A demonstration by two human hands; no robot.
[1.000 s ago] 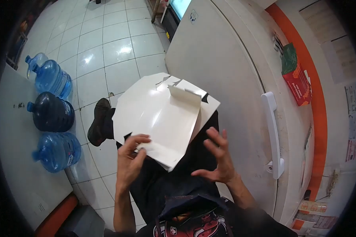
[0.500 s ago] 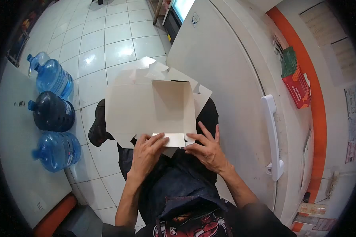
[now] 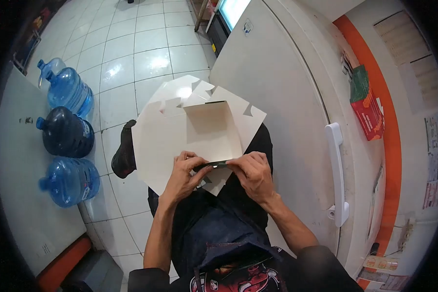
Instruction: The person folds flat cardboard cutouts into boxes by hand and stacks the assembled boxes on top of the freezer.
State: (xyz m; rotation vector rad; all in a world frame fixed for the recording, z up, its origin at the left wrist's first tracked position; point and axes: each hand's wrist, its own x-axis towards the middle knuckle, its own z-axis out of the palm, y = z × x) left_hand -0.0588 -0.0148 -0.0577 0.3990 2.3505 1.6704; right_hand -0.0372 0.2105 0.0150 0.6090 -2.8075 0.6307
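A partly folded white cardboard box [image 3: 163, 131] rests across my lap, its lid panel spread to the left and notched flaps sticking out at the far side. Its far and right walls stand up. At the near wall, my left hand [image 3: 182, 175] pinches the folded edge between thumb and fingers. My right hand [image 3: 254, 176] grips the same edge at its right corner, fingers curled. Between the two hands a dark outer face of the wall shows. More flaps stick out below my hands, over the dark apron [image 3: 219, 224].
Several large blue water bottles [image 3: 69, 134] stand on the tiled floor [image 3: 124, 63] at left. A white chest freezer with a white handle [image 3: 337, 170] is close on my right. On it lies a red and green box [image 3: 366, 104]. My shoe [image 3: 125, 151] shows left of the cardboard.
The near wall has turned upright, so its dark outer side shows instead of the white flap. Both hands have closed on its edge. The box has rotated slightly clockwise.
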